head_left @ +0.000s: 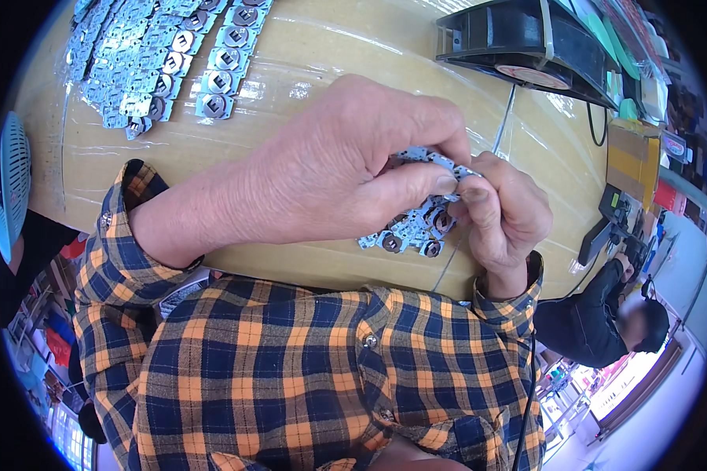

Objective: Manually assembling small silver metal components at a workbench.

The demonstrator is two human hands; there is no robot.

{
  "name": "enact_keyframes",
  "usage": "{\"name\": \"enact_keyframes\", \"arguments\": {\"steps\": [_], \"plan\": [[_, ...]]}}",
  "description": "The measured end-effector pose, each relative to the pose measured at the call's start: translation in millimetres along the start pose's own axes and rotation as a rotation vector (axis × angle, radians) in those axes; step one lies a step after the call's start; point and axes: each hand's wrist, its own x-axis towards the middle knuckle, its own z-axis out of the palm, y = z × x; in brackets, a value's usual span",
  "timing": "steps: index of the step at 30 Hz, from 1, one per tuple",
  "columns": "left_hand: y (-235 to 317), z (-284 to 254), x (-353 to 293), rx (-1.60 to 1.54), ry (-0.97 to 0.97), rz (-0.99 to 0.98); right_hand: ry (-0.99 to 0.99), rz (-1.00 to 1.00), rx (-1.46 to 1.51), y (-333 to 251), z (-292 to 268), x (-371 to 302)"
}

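Observation:
Both hands meet over the table and grip a small strip of light-blue circuit boards. My left hand pinches it between thumb and bent fingers, while my right hand closes on its right end with the thumb on top. The fingers cover much of the strip. Just below them on the table lies a loose pile of small circuit boards, some with round metal battery holders. My left hand partly hides that pile.
Rows of joined circuit boards overlap at the far left, beside one separate row. A black fan stands at the far right, near a cardboard box. A blue fan grille is at the left edge. Another person works at right.

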Motion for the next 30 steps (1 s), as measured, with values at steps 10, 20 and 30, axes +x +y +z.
{"name": "enact_keyframes", "arguments": {"steps": [10, 20, 30], "plan": [[6, -4, 6, -0.862, -0.031, -0.395, 0.016, 0.614, 1.119, -12, 1, 2], [-3, 6, 4, 0.098, 0.192, 0.215, 0.096, 0.411, 0.538, -5, -1, -6], [-6, 14, 2, 0.266, 0.345, 0.321, 0.043, 0.427, 0.431, -5, -2, -6]]}}
